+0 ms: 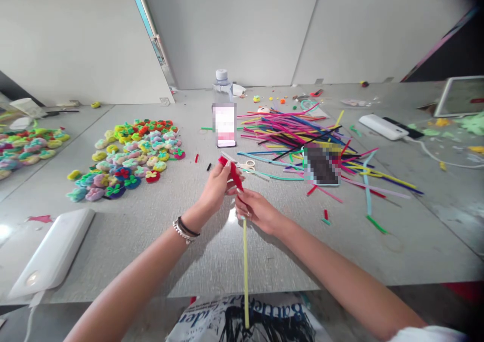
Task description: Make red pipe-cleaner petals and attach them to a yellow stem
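Over the middle of the table my left hand (215, 186) is closed on a fuzzy red pipe cleaner piece (236, 176), pinching its upper part. My right hand (259, 208) is closed just below, its fingertips at the lower end of the red piece. From under that hand a pale yellow pipe cleaner (245, 266) hangs straight down past the table edge, towards my lap. How the red and yellow pieces meet is hidden by the fingers. Scissors (249, 165) with pale handles lie just behind my hands.
Finished pompom-like pieces (151, 150) cover the left side. Loose pipe cleaners (287, 130) pile up at right, a phone (321, 165) on them. Another phone (226, 125) stands before a bottle (222, 85). White power banks lie left (56, 249) and right (381, 127).
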The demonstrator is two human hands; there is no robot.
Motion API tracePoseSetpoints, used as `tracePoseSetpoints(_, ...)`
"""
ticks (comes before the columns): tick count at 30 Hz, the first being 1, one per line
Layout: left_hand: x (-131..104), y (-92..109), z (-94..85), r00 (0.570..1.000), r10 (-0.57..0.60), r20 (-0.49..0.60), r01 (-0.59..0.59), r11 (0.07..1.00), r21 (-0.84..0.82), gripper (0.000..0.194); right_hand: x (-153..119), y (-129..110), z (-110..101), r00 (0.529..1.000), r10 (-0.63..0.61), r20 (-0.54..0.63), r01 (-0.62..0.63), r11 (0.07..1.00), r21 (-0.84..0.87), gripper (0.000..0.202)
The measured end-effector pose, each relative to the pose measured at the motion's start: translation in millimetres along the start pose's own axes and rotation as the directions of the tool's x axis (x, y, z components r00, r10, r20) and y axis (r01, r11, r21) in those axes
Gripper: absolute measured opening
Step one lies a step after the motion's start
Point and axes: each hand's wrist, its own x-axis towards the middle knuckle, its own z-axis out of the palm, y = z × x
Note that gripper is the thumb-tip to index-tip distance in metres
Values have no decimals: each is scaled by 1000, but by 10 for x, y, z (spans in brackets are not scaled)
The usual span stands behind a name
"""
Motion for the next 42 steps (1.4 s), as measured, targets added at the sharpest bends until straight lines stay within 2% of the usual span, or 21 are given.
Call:
tracePoseSetpoints(3, 71, -17, 45, 997, -61, -44, 52, 982, -183, 14, 10, 14, -13, 1000, 1, 0, -1, 1000, -23, 26)
tracePoseSetpoints(6, 176, 19, 39, 992, -93, -85, 63, 950, -307, 25, 4, 22, -3, 1000, 27, -4, -27, 1000, -3, 32)
tracePoseSetpoints(9, 275, 104, -16, 989, -86, -121, 36, 928, -370, 37, -16, 41, 16, 996, 80, 34, -80, 997, -19, 34)
tracePoseSetpoints(14, 316, 173, -88, 987, -51, -153, -14, 917, -398, 43, -26, 123, 47, 998, 40, 54, -30, 982, -184, 34)
tracePoseSetpoints(20, 274, 88, -76, 983, -66, -174, -4, 928, -373, 37, -16, 172, 82, 999, 43, 18, -37, 961, -272, 30)
tracePoseSetpoints(26, 201, 96, -50, 978, 3, -211, -74, 940, -333, 36, -11, 198, 100, 999, 48, -22, -52, 935, -350, 24)
tracePoseSetpoints(29, 130, 80, -24, 969, 59, -241, -124, 956, -264, 34, -7, 229, 106, 999, 21, -31, -31, 926, -377, 21)
tracePoseSetpoints(32, 72, 34, -12, 952, 125, -279, -166, 978, -129, 33, -8, 245, 112, 999, 10, -44, -26, 922, -387, 20)
tracePoseSetpoints(35, 58, -16, -19, 921, 227, -315, -240, 971, 0, 32, -21, 253, 129, 999, 12, -30, -23, 916, -400, 21)
tracePoseSetpoints(38, 81, -51, -36, 889, 315, -331, -318, 947, 47, 34, -44, 276, 159, 1000, -8, 21, 17, 890, -455, 23)
tracePoseSetpoints(42, 112, -88, -58, 900, 271, -341, -291, 957, -9, 35, -76, 318, 198, 998, -60, 35, 70, 850, -522, 27)
